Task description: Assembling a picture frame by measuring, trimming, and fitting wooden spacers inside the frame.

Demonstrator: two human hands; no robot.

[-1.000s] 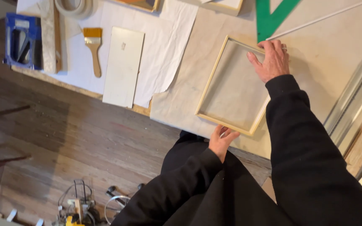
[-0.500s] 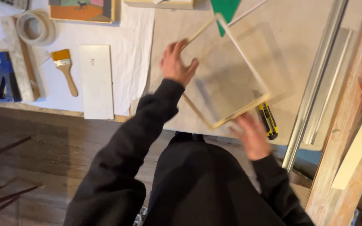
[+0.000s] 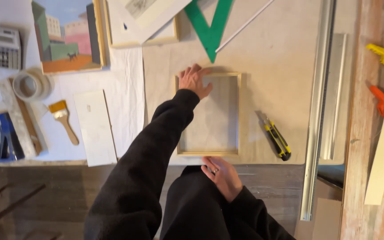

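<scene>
Head view: wooden frame (image 3: 208, 114) flat on the table (image 3: 285, 80) at frame centre, my left hand (image 3: 194, 81) spread flat on its upper-left corner, right hand (image 3: 222, 175) loosely open at its lower edge; squaring it, likely next a firm two-handed grip.

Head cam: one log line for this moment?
left hand: on wooden frame top corner | right hand: at bottom edge | frame flat on table | utility knife beside it
</scene>
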